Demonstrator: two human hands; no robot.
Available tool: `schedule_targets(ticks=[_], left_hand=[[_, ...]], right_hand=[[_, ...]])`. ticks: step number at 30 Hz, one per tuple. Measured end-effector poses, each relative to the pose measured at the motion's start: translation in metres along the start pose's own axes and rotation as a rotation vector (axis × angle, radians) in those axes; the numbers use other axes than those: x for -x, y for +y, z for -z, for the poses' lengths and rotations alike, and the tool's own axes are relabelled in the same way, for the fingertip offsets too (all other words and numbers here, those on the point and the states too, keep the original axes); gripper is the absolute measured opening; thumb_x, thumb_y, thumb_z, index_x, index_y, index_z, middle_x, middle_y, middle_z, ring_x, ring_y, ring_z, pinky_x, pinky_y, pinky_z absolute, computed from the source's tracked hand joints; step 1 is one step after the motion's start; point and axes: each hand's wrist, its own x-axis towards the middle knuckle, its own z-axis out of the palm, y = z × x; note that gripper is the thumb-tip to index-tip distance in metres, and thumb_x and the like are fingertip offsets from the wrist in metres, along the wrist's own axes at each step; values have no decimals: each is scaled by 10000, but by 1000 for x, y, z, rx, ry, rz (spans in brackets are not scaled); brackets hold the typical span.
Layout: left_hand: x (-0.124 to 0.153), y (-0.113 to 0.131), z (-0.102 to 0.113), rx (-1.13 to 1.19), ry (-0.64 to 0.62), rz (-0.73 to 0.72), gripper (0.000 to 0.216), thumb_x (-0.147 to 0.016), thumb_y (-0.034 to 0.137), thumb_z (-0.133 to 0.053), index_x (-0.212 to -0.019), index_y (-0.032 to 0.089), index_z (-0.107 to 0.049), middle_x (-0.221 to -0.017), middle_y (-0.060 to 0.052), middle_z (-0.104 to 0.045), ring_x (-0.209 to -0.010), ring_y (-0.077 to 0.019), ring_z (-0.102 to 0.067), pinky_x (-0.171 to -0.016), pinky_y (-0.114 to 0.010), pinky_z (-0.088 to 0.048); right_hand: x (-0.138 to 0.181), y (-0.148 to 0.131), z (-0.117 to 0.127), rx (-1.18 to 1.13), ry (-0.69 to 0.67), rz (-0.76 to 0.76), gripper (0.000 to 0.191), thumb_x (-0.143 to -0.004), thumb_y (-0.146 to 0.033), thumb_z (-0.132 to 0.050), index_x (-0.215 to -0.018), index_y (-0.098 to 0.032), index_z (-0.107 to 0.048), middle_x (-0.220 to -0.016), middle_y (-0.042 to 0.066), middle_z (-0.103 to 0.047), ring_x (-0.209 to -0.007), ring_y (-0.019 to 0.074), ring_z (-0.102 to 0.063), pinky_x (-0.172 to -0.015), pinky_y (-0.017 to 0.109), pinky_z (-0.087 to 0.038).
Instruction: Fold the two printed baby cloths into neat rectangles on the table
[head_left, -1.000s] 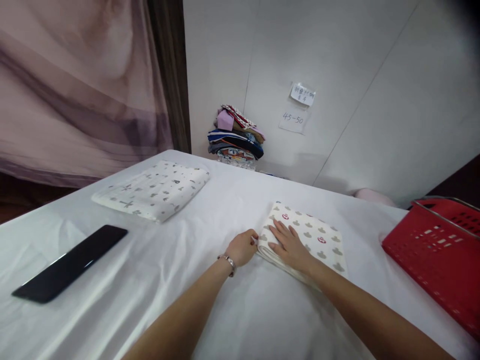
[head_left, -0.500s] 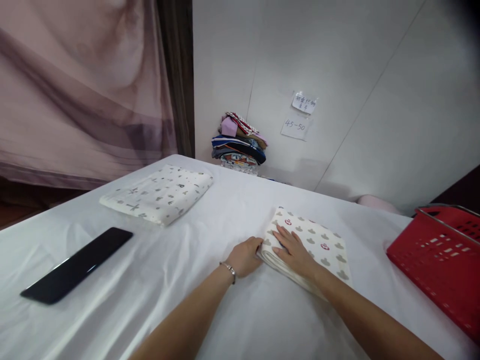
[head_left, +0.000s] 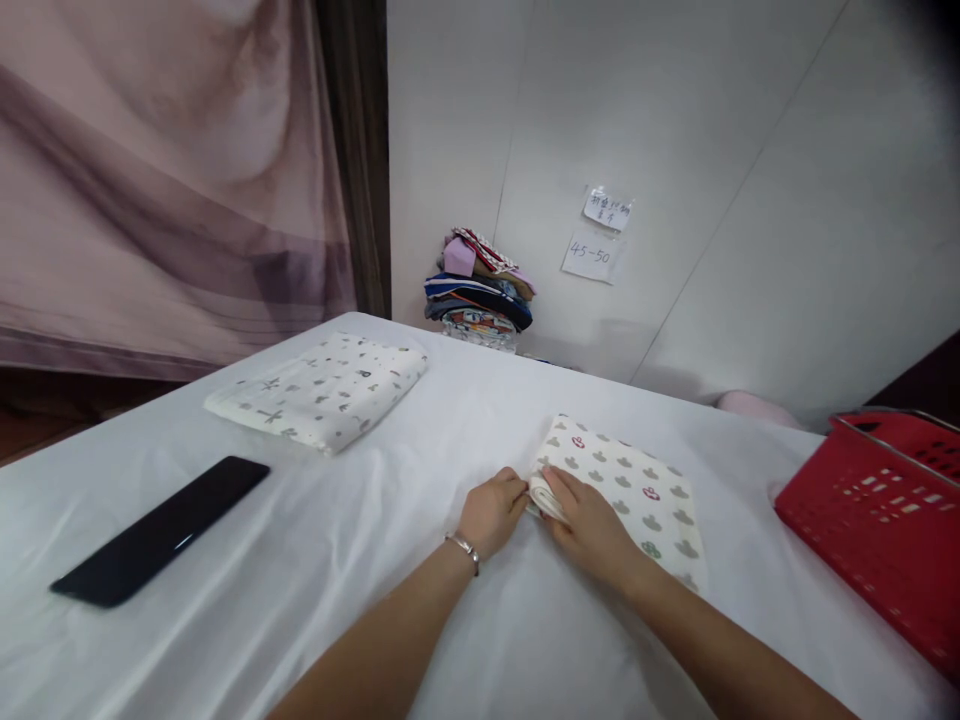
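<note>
A folded white cloth (head_left: 622, 480) with grey mouse-head shapes and a few red and green figures lies flat on the white-covered table (head_left: 480, 400). At its near left corner my left hand (head_left: 493, 512), with a silver bracelet at the wrist, pinches the edge between thumb and fingers. My right hand (head_left: 596, 525) is closed around the same corner, whose folded layers show as a lifted white roll between the two hands. The right palm and forearm cover part of the cloth's near edge.
Another folded white cloth (head_left: 330, 390) with grey prints lies at the back left. Nearer, a black flat slab (head_left: 161, 530) rests on the sheet. A red plastic basket (head_left: 877, 530) stands at the right edge. Folded clothes (head_left: 480, 285) are stacked beyond the table by the wall.
My right hand has gone from lying flat on top of the cloth to gripping its near left corner. That corner's layers are now lifted. My left hand stays at the corner.
</note>
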Motion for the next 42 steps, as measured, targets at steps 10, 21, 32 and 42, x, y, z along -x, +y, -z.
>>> schedule_targets(ticks=[10,21,32,42], left_hand=[[2,8,-6,-241,69,-13,146,-808,141,-426,-905,198,-518,-947,-21,-541,-810,-130,-540,-635,-231,-390],[14,23,-14,-387,54,-38,183,-872,207,-378,-902,240,-556,-848,-13,-589,-755,-152,-559,-613,-262,-396],[17,33,-24,-515,-110,98,290,-844,97,-336,-1029,200,-534,-836,-73,-641,-739,-229,-617,-590,-332,-456],[9,29,-13,-416,-7,148,182,-866,274,-389,-915,202,-549,-890,-45,-629,-837,-202,-589,-674,-309,-432]], right_hand=[[-1,-2,5,-38,33,-58,602,-784,-121,-351,-1373,-217,-268,-1298,71,-457,-1107,201,-486,-847,337,-446],[-6,-2,12,-131,9,-127,589,-785,-144,-364,-1367,-204,-298,-1233,68,-523,-1039,193,-536,-837,306,-430],[-9,0,9,-125,-24,-103,622,-769,-149,-381,-1377,-232,-279,-1307,48,-465,-1085,186,-504,-873,300,-404],[-9,1,8,-128,-14,-114,613,-748,-155,-399,-1355,-209,-330,-1296,61,-480,-1095,198,-504,-882,309,-396]])
